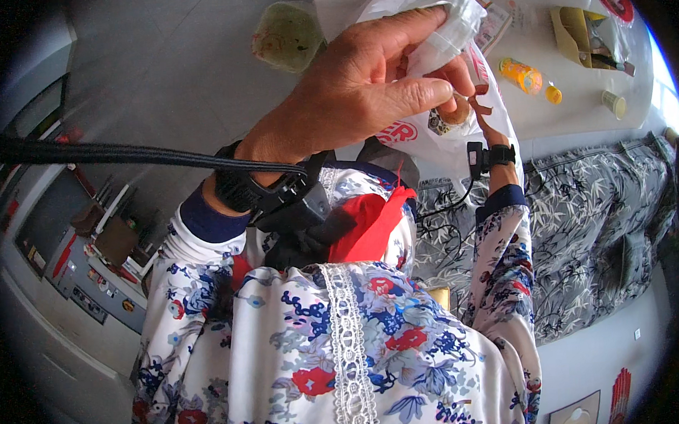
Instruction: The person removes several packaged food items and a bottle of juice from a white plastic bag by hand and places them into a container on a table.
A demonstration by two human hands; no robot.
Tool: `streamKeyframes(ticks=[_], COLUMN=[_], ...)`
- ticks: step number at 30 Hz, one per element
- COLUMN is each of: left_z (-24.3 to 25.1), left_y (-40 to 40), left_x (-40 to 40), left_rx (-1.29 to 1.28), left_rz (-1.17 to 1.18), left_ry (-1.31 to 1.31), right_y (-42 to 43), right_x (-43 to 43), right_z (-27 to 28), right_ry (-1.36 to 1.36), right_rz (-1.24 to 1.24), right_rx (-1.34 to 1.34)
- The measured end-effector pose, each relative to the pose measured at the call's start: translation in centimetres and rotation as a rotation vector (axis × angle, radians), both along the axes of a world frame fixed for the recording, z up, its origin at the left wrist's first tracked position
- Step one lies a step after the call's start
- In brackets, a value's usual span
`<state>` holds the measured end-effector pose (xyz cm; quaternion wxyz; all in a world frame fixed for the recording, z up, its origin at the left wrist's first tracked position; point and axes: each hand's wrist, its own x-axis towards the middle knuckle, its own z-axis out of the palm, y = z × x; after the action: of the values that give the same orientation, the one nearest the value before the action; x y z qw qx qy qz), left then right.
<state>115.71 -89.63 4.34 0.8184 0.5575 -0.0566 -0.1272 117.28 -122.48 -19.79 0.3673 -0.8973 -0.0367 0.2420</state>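
Note:
My left hand [367, 78] reaches across the upper middle, its fingers closed on the bunched rim of a white plastic bag [451, 39]. Red print marks the bag, which hangs down below the hand. Just under my left fingertips, a round brown item [455, 112] shows beside a black-and-white patterned piece; its kind is unclear. My right hand [482, 104] is at the bag's right side with bent fingers, partly hidden by the plastic. Whether it grips the bag or something else cannot be told. Both wrists wear black straps with devices.
On the light table lie an orange-labelled bottle [521, 77], a paper cup [614, 104], a yellow open box [575, 38] and printed papers [494, 25]. A greenish translucent bin [287, 37] stands left of it. A sofa with a grey leaf-patterned cover [594, 227] is at right.

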Motion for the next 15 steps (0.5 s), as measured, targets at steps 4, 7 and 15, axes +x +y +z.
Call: streamKeyframes(ticks=[4, 7, 15], left_z=[0.1, -0.2, 0.2], left_y=[0.3, 0.3, 0.0], left_x=[0.0, -0.2, -0.3], left_rx=[0.041, 0.003, 0.029], left_rz=[-0.105, -0.031, -0.119], left_ry=[0.007, 0.004, 0.055], right_y=[-0.1, -0.3, 0.0], right_x=[0.1, -0.3, -2.4], right_z=[0.3, 0.5, 1.9], right_ry=[-0.010, -0.019, -0.118], right_rz=[-0.004, -0.010, -0.018], right_rx=[-0.006, -0.024, -0.086])
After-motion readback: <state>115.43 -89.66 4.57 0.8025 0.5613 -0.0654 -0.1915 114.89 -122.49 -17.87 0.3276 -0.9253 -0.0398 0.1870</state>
